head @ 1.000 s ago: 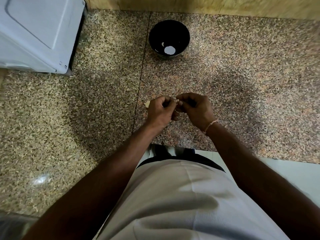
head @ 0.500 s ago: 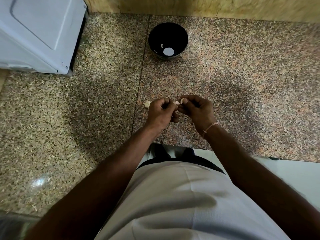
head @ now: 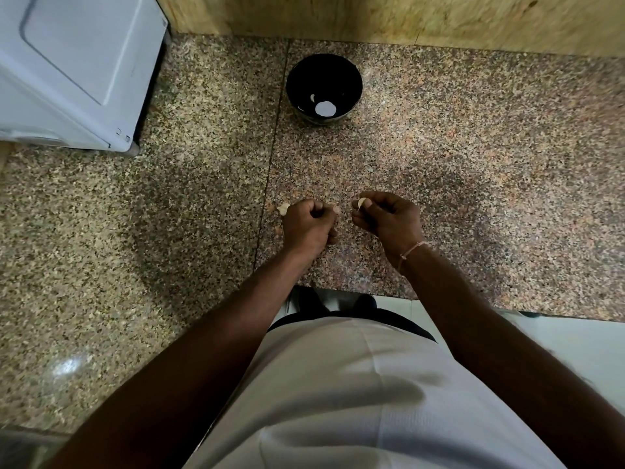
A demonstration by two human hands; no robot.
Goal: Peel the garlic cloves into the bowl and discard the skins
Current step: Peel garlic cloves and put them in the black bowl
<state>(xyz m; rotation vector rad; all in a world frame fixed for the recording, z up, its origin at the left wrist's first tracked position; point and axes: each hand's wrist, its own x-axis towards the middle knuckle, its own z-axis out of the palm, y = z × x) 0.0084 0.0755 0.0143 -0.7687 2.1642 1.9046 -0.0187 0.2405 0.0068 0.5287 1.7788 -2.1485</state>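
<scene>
The right hand (head: 385, 216) pinches a garlic clove (head: 361, 203) well short of the black bowl (head: 324, 89); loosely held, it could drop onto the surface (head: 473, 164).

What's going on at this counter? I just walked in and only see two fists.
A person is peeling garlic over a speckled stone counter. The right hand pinches a pale bit of garlic; the left hand is curled around something mostly hidden. The hands are apart. A black bowl sits farther back, with pale pieces inside. A scrap lies beside the left hand.
</scene>
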